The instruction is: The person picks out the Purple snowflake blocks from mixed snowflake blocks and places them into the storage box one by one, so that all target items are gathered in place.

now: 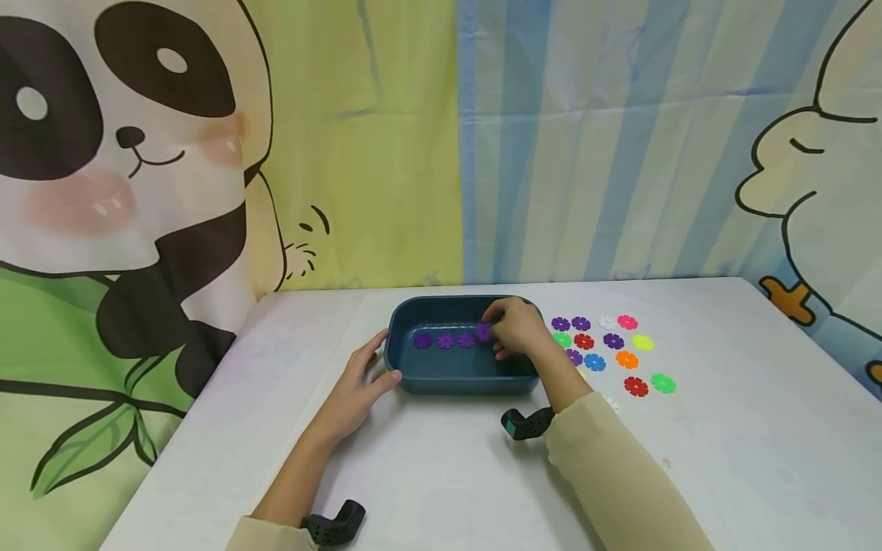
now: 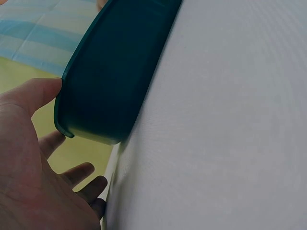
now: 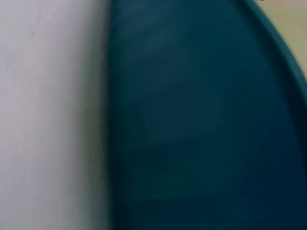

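A dark teal rectangular tub [image 1: 441,386] stands on the white table. Three purple notched plastic discs [image 1: 445,341] lie in a row on its floor. Reaching over the tub's right end, my right hand [image 1: 520,327] pinches another purple notched disc [image 1: 484,332] at the right of that row. My left hand [image 1: 354,390] is at the tub's left end, thumb and fingers spread apart. In the left wrist view, the thumb [image 2: 48,91] touches the tub's rim and the other fingers are loosely extended. The right wrist view has only the tub's side [image 3: 192,120], with the right hand out of frame.
Right of the tub, several loose notched discs lie spread on the table, among them a red one [image 1: 636,386], a green one [image 1: 664,383], an orange one [image 1: 627,360] and a blue one [image 1: 595,363]. Behind the table hangs a printed curtain [image 1: 365,153].
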`<state>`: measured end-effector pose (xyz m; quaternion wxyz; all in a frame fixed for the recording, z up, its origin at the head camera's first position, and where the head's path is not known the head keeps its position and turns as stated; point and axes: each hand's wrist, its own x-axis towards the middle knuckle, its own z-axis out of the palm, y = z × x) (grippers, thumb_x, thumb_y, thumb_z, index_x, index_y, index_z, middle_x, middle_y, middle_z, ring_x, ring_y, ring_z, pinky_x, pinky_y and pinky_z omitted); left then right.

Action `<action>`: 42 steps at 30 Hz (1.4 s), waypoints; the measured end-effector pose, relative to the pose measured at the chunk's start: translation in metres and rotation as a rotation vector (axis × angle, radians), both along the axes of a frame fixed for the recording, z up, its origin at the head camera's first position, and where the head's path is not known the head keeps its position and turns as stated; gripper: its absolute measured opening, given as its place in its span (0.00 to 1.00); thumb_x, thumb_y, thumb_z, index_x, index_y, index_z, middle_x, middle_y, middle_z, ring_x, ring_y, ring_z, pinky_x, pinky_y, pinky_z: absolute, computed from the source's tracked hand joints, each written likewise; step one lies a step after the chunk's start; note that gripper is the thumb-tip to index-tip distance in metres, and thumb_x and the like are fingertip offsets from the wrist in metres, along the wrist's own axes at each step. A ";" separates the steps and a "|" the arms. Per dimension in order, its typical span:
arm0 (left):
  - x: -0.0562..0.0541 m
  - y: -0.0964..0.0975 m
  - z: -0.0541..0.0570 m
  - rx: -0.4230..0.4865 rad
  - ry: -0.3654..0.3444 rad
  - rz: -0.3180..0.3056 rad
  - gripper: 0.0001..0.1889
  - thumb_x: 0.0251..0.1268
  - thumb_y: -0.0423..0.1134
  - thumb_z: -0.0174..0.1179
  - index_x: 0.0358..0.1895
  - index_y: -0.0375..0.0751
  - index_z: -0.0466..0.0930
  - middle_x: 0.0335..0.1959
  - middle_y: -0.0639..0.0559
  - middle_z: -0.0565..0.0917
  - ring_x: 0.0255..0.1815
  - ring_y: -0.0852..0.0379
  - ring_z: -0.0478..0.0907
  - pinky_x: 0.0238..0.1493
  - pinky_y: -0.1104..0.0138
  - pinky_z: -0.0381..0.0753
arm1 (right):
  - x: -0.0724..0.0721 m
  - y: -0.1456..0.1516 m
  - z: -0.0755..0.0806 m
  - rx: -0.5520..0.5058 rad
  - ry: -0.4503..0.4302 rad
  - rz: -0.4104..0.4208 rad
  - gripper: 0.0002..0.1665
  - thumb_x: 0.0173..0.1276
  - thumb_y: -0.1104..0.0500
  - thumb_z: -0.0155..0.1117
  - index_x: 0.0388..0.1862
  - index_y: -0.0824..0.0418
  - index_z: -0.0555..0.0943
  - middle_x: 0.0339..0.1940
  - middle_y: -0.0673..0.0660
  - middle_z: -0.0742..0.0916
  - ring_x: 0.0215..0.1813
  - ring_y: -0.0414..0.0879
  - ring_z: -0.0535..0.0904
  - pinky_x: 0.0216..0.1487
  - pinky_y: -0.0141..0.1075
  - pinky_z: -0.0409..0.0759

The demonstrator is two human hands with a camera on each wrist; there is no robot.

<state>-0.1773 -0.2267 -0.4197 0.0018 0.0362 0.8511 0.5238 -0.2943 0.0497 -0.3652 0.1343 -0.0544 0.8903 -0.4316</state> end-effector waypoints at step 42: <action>-0.001 0.000 -0.001 -0.001 0.000 -0.012 0.39 0.76 0.49 0.59 0.84 0.61 0.51 0.84 0.42 0.50 0.85 0.36 0.48 0.81 0.36 0.46 | 0.020 0.017 0.014 0.186 0.289 0.264 0.20 0.73 0.57 0.68 0.62 0.60 0.83 0.46 0.59 0.87 0.43 0.51 0.82 0.45 0.43 0.84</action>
